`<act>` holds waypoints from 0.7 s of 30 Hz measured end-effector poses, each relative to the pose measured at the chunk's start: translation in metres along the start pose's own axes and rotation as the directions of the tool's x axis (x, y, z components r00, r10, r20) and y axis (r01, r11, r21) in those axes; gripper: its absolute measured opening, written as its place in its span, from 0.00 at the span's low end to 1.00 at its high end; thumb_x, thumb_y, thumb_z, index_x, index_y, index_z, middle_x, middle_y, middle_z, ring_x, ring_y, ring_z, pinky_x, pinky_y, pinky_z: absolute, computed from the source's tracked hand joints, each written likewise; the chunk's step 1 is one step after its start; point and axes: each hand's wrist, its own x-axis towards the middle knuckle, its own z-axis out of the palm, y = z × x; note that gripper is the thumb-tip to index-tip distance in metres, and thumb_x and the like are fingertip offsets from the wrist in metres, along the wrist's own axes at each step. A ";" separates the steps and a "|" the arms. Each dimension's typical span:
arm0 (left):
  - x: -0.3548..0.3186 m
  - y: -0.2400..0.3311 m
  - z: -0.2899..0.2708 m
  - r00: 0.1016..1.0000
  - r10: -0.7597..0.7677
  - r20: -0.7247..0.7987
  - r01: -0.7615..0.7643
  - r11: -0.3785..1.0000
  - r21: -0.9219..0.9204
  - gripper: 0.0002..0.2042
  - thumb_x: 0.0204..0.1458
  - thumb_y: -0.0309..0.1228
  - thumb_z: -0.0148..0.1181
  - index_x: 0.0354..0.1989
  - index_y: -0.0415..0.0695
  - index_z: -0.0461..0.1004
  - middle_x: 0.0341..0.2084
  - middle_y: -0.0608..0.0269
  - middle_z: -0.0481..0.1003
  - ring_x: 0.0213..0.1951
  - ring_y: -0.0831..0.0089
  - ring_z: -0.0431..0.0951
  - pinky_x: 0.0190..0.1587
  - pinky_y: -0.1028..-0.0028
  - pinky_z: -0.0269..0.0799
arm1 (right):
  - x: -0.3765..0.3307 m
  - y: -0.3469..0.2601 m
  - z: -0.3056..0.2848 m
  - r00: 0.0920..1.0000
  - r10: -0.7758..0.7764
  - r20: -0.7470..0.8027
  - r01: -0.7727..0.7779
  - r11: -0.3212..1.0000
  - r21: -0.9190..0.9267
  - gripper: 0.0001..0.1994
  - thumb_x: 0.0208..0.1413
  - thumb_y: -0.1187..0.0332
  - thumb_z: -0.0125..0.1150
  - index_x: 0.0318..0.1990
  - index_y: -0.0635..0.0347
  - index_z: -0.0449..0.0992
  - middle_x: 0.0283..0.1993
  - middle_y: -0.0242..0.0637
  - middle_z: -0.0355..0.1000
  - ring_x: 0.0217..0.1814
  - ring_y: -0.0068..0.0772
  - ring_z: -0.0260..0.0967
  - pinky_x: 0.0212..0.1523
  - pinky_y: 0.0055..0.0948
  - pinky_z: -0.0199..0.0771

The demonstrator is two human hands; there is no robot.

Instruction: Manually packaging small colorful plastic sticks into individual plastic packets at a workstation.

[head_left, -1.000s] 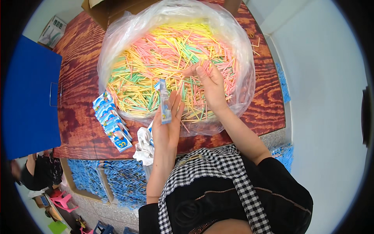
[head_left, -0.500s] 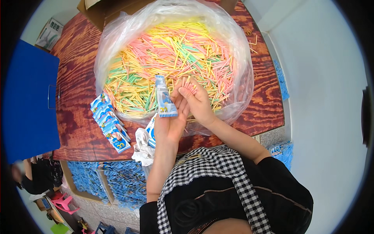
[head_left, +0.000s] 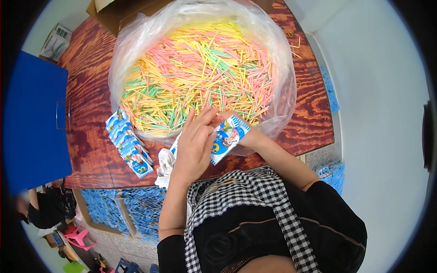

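My left hand (head_left: pixel 195 148) is turned with its back up, fingers pointing away from me over the near rim of a clear plastic bag (head_left: pixel 284 109). Its fingers close over the left edge of a blue-and-white printed packet (head_left: pixel 230 139), which lies slanted in front of my right hand (head_left: pixel 237 117). That packet and the left fingers hide most of the right fingers. Pink stick ends show between the hands, at the right fingers. The bag is spread wide and full of thin pink, yellow and green sticks (head_left: pixel 205 68).
An overlapping row of similar packets (head_left: pixel 129 143) lies left of the bag. A crumpled white cloth (head_left: pixel 165 167) sits by my left wrist. Behind the bag stands a cardboard box (head_left: pixel 141 13); a blue panel (head_left: pixel 36 118) borders the table (head_left: pixel 86 91). Another person (head_left: pixel 45 204) is at lower left.
My left hand has turned from palm up to back up. The packet has swung right, now slanting across my right hand with its printed front showing. The right hand has dropped slightly nearer.
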 end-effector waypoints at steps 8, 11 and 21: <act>-0.025 0.004 0.007 0.969 -0.223 -0.105 0.165 0.902 -0.399 0.03 0.55 0.23 0.52 0.33 0.36 0.70 0.62 0.45 0.60 0.66 0.52 0.58 0.66 0.57 0.48 | 0.000 -0.018 0.005 0.978 -0.163 0.129 0.194 0.938 -0.288 0.07 0.56 0.74 0.56 0.42 0.62 0.75 0.39 0.29 0.74 0.43 0.17 0.69 0.44 0.20 0.69; -0.037 -0.010 0.004 0.925 -0.273 -0.264 0.100 0.846 -0.524 0.05 0.56 0.24 0.50 0.35 0.36 0.72 0.64 0.41 0.56 0.68 0.53 0.53 0.66 0.60 0.46 | -0.006 -0.028 0.012 0.990 -0.131 0.048 0.139 0.951 -0.276 0.07 0.59 0.71 0.55 0.41 0.64 0.75 0.37 0.30 0.74 0.41 0.18 0.69 0.42 0.20 0.69; -0.079 -0.031 0.005 0.740 -0.589 -0.326 0.059 0.540 -0.840 0.09 0.59 0.24 0.49 0.46 0.34 0.69 0.52 0.52 0.71 0.52 0.70 0.71 0.56 0.71 0.64 | -0.005 -0.029 0.013 0.974 -0.218 0.059 0.221 0.860 -0.460 0.07 0.61 0.72 0.52 0.41 0.65 0.75 0.34 0.33 0.74 0.37 0.22 0.71 0.41 0.23 0.70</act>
